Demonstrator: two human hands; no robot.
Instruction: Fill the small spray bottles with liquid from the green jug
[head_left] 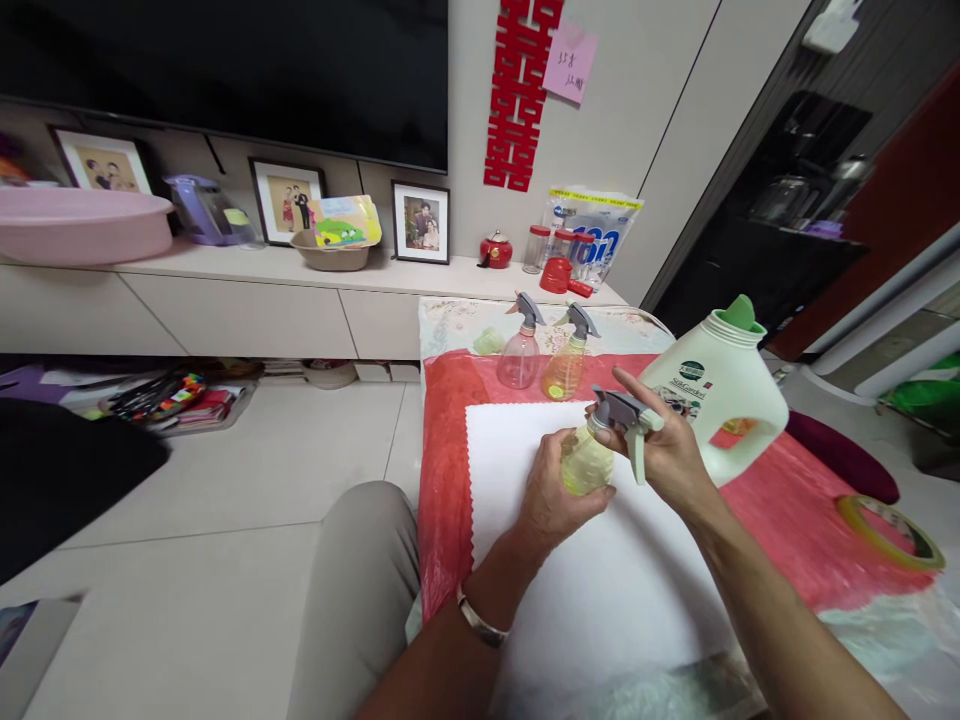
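My left hand (pixel 541 498) is wrapped around the body of a pale yellow spray bottle (pixel 586 462), tilted over a white scalloped-edge sheet (pixel 600 590). At the bottle's neck, my right hand (pixel 673 452) grips the grey spray head (pixel 622 408) with its pale green trigger; the thumb is by the collar and the index finger points out. Whether the head is screwed on fully I cannot tell. Behind them stand a pink spray bottle (pixel 519 360) and an amber-yellow spray bottle (pixel 564 370), both with grey heads. A large pale green jug (pixel 705 370) stands close to my right hand, its mouth uncapped.
Red plastic (pixel 448 450) covers the table under the sheet. A roll of tape (pixel 889 530) lies at the right. Beyond the table runs a low cabinet (pixel 277 310) bearing picture frames, a pink basin (pixel 82 225), jars and a white-and-blue bag (pixel 600 235). My knee (pixel 367 560) is at the left.
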